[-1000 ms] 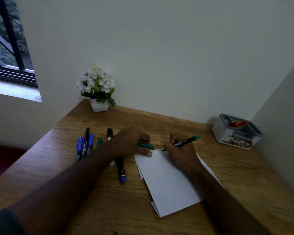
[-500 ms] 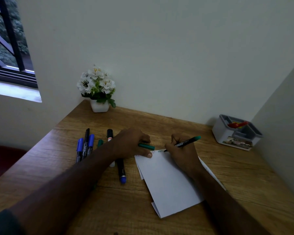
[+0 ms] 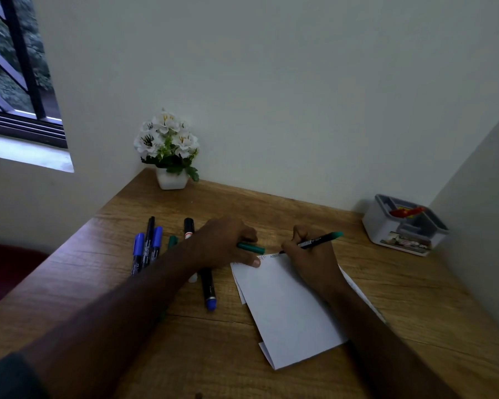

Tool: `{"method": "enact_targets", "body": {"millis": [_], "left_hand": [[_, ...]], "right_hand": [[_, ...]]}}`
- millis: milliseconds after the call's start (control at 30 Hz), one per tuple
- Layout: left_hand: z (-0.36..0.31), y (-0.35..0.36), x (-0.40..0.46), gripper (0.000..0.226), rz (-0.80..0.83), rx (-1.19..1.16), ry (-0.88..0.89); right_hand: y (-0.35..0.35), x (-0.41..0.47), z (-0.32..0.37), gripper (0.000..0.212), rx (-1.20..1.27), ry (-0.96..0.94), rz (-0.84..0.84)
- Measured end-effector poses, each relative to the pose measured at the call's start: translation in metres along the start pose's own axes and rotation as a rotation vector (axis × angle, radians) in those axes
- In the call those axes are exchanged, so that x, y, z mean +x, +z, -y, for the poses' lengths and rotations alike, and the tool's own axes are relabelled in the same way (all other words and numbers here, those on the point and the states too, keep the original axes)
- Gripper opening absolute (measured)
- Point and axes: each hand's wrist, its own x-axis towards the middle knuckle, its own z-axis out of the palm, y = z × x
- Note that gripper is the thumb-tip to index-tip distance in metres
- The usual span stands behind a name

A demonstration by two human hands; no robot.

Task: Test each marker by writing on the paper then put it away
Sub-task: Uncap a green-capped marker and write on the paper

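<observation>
Your right hand (image 3: 310, 262) has its fingers clamped on the marker (image 3: 314, 242), tip on the paper's (image 3: 288, 306) far edge, long axis running far-right. Left hand (image 3: 225, 243) pins the paper, gripping the green cap (image 3: 251, 247). Organizer (image 3: 386, 228) sits far right, nearer your right hand.

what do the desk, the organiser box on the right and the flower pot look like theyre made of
Desk: wood or a wood-look laminate, with visible brown grain and a dull, matte surface; which of the two is unclear.
Organiser box: looks like moulded plastic, with smooth white walls and a grey divided top.
Flower pot: smooth plain white, either ceramic or plastic. The flowers look artificial, though that is a guess.
</observation>
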Motion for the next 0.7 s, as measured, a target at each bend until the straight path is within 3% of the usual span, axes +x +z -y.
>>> {"method": "enact_targets", "body": {"millis": [700], "left_hand": [[0.0029, 0.0011, 0.0015, 0.050, -0.003, 0.030, 0.024]], "right_hand": [[-0.0010, -0.0013, 0.0007, 0.030, -0.009, 0.010, -0.006]]}}
